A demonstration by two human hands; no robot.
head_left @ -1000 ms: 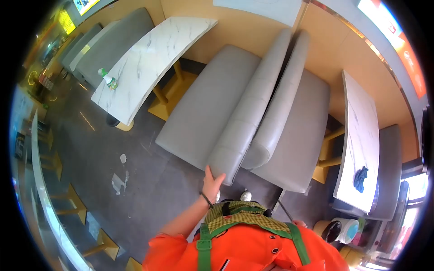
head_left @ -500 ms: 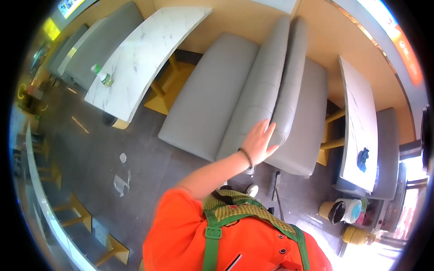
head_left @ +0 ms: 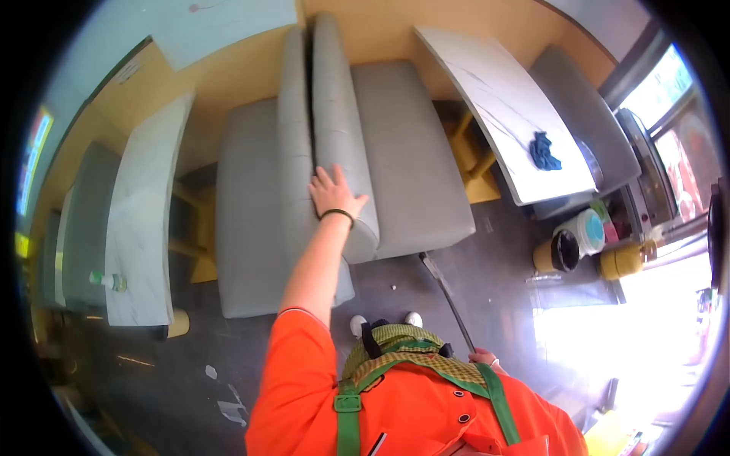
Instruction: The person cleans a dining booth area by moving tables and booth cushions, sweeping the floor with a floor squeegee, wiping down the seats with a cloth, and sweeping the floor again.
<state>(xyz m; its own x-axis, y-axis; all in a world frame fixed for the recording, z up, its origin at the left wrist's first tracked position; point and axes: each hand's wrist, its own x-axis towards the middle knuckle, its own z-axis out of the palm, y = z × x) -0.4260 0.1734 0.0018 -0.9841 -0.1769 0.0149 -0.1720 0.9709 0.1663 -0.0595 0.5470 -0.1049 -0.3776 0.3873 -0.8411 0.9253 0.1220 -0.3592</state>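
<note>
My left hand lies with fingers spread on the top of a grey padded bench backrest. Down by my right side, my right hand is closed round the upper end of a thin dark pole. That pole slants down to a flat, narrow head on the floor, close to the end of the right-hand grey bench seat. Whether it is a mop or a broom I cannot tell.
A marble-patterned table on the right bears a dark blue cloth. Another such table at left holds a green-and-white bottle. A white bucket and a lined bin stand right. Scraps lie on the floor.
The view has swung to the right, so the benches appear further left. My left hand remains at the backrest top. My right hand and more of the pole have come into view.
</note>
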